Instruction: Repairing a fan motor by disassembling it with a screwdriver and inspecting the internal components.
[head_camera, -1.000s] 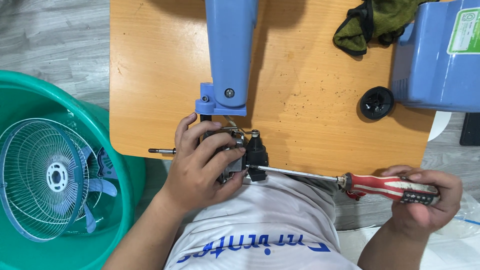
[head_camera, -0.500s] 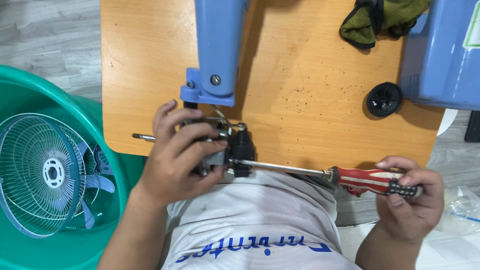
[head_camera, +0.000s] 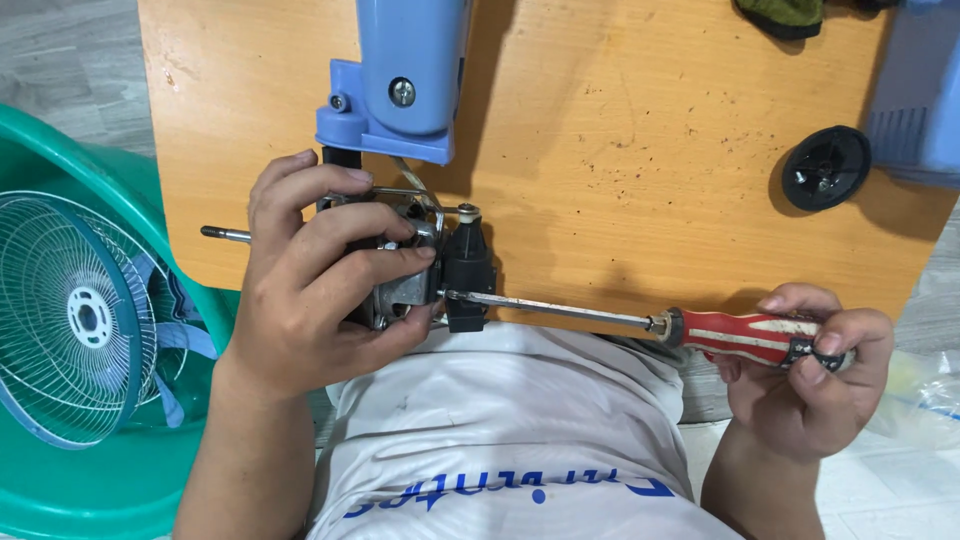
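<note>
Your left hand (head_camera: 320, 290) fingers wrap tight round the motor (head_camera: 405, 270), shaft poking out past your knuckles; right hand (head_camera: 810, 365) fingers closed on the screwdriver (head_camera: 740, 335) handle, tip touching the motor just below your left fingertips

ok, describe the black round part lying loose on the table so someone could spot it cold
Start at the wooden table and go to its right end, beside the blue housing at the edge of view. The black round part lies flat there, apart from both hands. It is the only loose disc on the wood: dark, ribbed inside, and far from the motor assembly being worked with the red-handled screwdriver.
</note>
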